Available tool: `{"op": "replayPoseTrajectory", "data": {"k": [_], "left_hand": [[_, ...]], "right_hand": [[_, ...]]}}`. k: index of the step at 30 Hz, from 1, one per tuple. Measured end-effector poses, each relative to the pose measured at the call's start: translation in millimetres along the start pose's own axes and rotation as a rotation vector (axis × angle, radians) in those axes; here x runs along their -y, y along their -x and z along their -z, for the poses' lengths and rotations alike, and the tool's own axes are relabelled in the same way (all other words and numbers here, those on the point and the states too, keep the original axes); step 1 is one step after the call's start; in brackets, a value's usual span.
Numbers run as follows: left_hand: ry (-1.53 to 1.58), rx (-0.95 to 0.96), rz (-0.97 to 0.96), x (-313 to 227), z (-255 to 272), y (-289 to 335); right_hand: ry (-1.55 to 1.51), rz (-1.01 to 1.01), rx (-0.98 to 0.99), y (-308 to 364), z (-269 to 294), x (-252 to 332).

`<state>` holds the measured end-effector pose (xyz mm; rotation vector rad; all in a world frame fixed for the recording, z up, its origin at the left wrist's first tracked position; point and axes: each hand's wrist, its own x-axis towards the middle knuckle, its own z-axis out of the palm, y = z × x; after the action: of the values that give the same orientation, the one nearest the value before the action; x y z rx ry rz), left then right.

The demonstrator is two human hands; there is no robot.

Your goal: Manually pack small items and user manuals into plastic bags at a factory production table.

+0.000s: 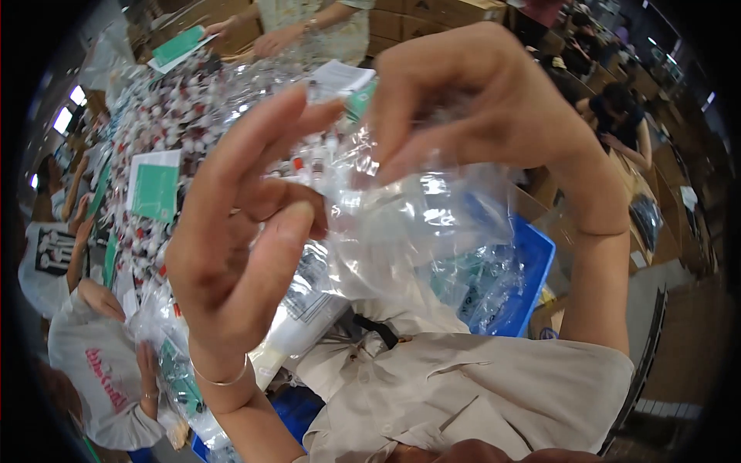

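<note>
A clear plastic bag (421, 231) hangs in front of my chest, stretched between my hands and shining with reflections. My right hand (471, 100) is closed on the bag's upper edge, thumb and fingers pinched together and a little blurred. On the other side, my left hand (239, 224) has its thumb and curled fingers together at the bag's left edge, while its index finger reaches out toward the right hand. Behind the bag stands a blue bin (532, 262) with clear packets inside. No contents can be made out in the held bag.
A large heap of small white, red and dark pieces (185, 116) covers the table at the left. Green-and-white cards (154, 189) lie on it. Co-workers' hands (282, 38) are at the far side, and another person (100, 363) sits at the left. Cardboard boxes (440, 19) stand behind.
</note>
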<state>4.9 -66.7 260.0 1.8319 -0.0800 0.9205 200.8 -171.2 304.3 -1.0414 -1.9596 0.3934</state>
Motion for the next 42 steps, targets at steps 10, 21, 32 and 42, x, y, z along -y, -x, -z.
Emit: {"op": "replayPoseTrajectory", "data": {"k": [10,21,32,42], "left_hand": [[-0.025,0.122,0.566,114,41,71],[-0.328,-0.067,0.719,151,55,146],[-0.818,-0.121,0.373,187,-43,123],[-1.14,-0.028,0.304,233,-49,112]], "right_hand": [[-0.196,-0.679,0.108,121,34,-42],[-0.057,-0.744,0.341,214,-7,-179],[0.295,-0.846,0.831,294,-85,-208],[-0.093,-0.673,0.381,150,-97,-154]]}}
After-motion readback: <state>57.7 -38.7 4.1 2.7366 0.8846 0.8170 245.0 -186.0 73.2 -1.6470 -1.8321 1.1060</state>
